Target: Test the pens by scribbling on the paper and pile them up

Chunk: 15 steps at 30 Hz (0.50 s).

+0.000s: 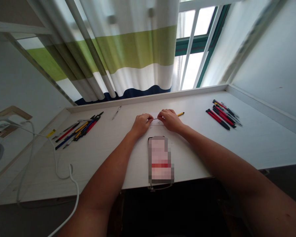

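Over the middle of the desk, my left hand (141,125) and my right hand (171,120) are close together, both with pinched fingers. A thin dark stick (155,118), looking like a pen refill, spans the small gap between their fingertips. Its ends are hidden in the fingers. Just past my right hand a yellow pen barrel (181,114) with a dark end sticks out; the hand covers its other part. Small pale pieces (159,124) lie on the desk below the fingertips, too small to make out.
A phone (160,159), blurred out, lies at the desk's (192,158) front edge. Pens in several colours (81,130) lie at left, mostly red and black pens (222,115) at right. One clear pen (116,112) lies apart. A white cable (75,184) crosses the left side.
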{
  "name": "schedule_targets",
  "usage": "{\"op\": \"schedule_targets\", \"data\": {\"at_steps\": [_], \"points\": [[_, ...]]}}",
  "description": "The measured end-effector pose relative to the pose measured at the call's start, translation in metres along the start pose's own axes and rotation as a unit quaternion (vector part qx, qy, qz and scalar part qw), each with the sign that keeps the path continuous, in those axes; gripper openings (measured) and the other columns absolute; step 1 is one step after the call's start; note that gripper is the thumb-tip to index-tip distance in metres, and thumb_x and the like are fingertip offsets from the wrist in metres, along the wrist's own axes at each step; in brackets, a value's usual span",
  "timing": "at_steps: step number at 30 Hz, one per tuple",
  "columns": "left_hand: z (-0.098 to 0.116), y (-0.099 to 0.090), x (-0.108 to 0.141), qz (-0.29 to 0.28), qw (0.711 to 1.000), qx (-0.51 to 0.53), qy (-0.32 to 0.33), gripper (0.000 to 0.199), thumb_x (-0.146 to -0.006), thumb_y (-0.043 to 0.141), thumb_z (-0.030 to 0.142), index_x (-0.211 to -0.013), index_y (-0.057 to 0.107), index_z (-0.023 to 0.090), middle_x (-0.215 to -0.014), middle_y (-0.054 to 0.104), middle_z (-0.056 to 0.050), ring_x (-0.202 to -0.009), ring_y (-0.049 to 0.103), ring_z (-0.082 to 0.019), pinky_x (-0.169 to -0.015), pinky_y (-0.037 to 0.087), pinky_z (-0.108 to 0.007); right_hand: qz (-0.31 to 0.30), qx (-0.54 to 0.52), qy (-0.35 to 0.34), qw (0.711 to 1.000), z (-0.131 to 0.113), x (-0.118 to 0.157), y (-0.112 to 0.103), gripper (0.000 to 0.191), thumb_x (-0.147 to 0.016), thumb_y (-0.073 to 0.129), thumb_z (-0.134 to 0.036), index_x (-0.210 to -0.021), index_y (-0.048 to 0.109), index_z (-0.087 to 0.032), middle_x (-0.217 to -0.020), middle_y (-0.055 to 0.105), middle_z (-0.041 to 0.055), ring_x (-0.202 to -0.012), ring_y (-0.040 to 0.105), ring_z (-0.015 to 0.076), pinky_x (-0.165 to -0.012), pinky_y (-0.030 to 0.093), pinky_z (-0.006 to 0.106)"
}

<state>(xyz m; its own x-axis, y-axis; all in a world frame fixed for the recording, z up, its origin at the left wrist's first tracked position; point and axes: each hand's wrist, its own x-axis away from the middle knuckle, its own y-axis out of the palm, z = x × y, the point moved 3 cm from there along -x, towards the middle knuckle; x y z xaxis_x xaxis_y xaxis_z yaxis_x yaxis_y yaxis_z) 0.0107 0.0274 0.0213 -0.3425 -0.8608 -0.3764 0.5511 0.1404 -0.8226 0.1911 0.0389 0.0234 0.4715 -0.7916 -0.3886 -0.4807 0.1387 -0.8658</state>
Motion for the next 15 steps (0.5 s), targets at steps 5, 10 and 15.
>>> {"op": "schedule_targets", "data": {"at_steps": [5, 10, 15], "points": [[0.001, -0.001, -0.001, -0.010, 0.999, 0.035, 0.025, 0.016, -0.096, 0.065, 0.023, -0.105, 0.078, 0.022, -0.103, 0.080, -0.006, -0.097, 0.071, -0.023, -0.099, 0.052, -0.041, 0.021, -0.031, -0.035, 0.999, 0.001, 0.002, -0.004, 0.022, -0.103, 0.053, -0.028, -0.097, 0.073, -0.022, -0.103, 0.074, 0.0083, -0.104, 0.063, 0.0269, -0.110, 0.036, 0.047], [-0.005, -0.006, 0.001, 0.018, 0.999, 0.030, 0.009, 0.016, -0.096, 0.066, 0.021, -0.105, 0.079, 0.022, -0.103, 0.080, -0.006, -0.098, 0.072, -0.024, -0.098, 0.053, -0.041, 0.067, -0.053, -0.027, 0.996, 0.017, 0.007, -0.022, 0.023, -0.101, 0.056, -0.032, -0.107, 0.076, -0.023, -0.110, 0.076, 0.0093, -0.108, 0.064, 0.0290, -0.111, 0.035, 0.052], [-0.007, -0.012, 0.003, 0.040, 0.999, -0.001, 0.012, 0.015, -0.096, 0.064, 0.020, -0.103, 0.078, 0.021, -0.106, 0.080, -0.007, -0.103, 0.072, -0.025, -0.102, 0.050, -0.044, 0.014, -0.047, -0.065, 0.997, 0.010, 0.010, -0.021, 0.018, -0.096, 0.064, -0.032, -0.105, 0.077, -0.022, -0.111, 0.076, 0.0098, -0.111, 0.064, 0.0312, -0.108, 0.039, 0.053]]}}
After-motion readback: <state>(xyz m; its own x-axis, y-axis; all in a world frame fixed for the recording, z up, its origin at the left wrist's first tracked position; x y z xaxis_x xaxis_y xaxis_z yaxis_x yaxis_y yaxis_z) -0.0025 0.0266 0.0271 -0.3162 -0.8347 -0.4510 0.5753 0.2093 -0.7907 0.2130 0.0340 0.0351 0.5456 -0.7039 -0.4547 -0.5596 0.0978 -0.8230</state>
